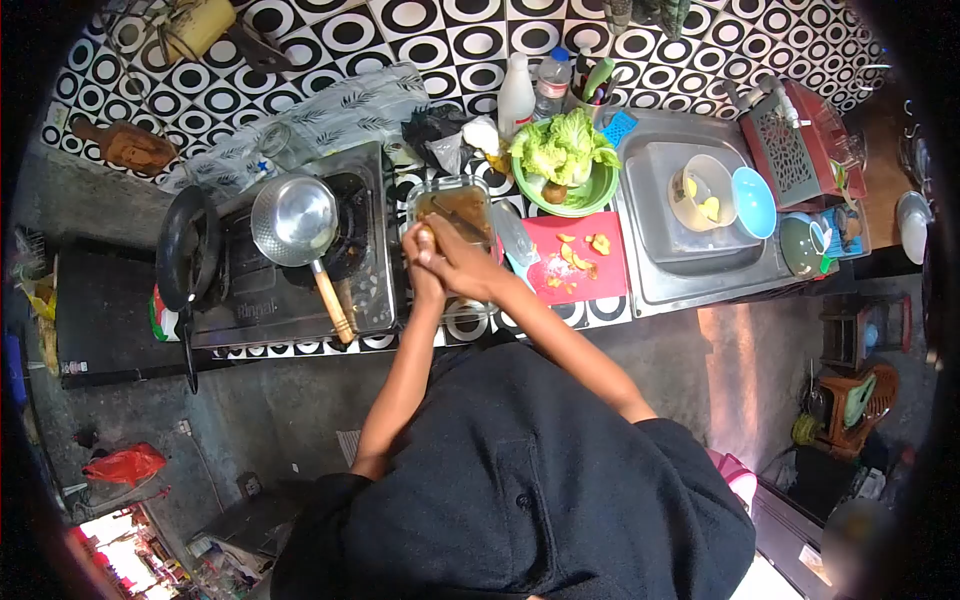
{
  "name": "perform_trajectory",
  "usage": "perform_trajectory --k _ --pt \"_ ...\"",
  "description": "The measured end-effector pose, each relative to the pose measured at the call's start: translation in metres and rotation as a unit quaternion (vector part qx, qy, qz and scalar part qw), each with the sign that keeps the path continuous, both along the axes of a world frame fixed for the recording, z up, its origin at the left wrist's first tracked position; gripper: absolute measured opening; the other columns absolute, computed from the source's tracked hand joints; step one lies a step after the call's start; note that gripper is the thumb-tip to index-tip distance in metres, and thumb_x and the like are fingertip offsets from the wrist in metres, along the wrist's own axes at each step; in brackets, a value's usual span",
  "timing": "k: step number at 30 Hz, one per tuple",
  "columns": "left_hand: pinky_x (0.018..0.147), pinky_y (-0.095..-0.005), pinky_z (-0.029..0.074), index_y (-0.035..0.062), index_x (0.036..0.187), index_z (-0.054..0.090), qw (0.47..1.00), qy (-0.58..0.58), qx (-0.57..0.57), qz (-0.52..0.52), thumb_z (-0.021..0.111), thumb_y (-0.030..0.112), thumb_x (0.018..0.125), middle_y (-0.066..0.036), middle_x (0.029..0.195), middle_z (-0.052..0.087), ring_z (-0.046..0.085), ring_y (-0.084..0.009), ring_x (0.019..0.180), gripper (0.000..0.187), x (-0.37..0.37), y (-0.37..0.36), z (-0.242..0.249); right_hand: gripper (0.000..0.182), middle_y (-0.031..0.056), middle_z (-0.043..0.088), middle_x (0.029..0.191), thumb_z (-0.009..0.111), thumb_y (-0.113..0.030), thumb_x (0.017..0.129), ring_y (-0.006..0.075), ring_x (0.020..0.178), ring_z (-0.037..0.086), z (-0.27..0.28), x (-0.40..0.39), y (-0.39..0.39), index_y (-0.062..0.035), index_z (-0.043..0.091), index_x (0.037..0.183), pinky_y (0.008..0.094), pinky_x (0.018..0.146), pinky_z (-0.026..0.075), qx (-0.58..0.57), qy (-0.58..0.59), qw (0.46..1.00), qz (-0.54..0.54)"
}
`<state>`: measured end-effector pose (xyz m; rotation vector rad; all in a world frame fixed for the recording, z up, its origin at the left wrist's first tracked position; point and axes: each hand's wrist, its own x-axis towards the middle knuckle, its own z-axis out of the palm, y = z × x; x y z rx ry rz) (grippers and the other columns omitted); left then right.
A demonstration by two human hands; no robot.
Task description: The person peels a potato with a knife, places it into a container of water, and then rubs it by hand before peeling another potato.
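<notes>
My left hand point(426, 262) and my right hand point(458, 262) are pressed together over the near edge of a glass dish point(483, 190) of brown liquid. A small yellowish piece shows between the closed fingers; what it is cannot be made out. A dark utensil point(455, 217) lies in the dish. To the right, a red cutting board point(610, 285) bears yellow peelings point(577, 258), with a knife point(515, 236) at its left edge. Behind the board stands a green bowl point(597, 198) of leafy lettuce point(567, 148).
A metal pan point(295, 220) with a wooden handle rests on the stove point(262, 305), left of a black wok point(190, 245). The sink point(655, 285) at the right holds a beige bowl point(685, 208) and a blue bowl point(754, 203). Bottles point(516, 95) stand by the tiled wall.
</notes>
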<state>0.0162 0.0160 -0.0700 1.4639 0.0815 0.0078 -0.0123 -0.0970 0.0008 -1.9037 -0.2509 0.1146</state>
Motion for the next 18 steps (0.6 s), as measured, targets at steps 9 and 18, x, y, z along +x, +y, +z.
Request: perform_trajectory --k 9,18 --pt "0.087 -0.0278 0.043 0.0084 0.133 0.042 0.979 0.137 -0.072 -0.130 0.035 0.024 0.104 -0.008 0.121 0.051 0.051 -0.0134 0.103 0.034 -0.008 0.000 0.027 0.071 0.0244 0.023 0.153 0.035 -0.047 0.099 0.0351 0.140 0.028 -0.020 0.017 -0.029 0.0035 0.022 0.147 0.0384 0.114 0.023 0.035 0.093 0.995 0.012" --pt "0.088 -0.0319 0.044 0.0063 0.128 0.042 0.996 0.023 0.054 -0.071 0.042 0.041 0.101 -0.008 0.115 0.050 0.050 -0.0169 0.100 0.044 0.013 0.010 0.018 0.083 0.0271 0.010 0.155 0.044 -0.048 0.095 0.0383 0.144 0.015 -0.003 -0.009 0.011 0.0068 0.012 0.147 0.0387 0.117 0.018 -0.007 0.005 1.000 -0.020"
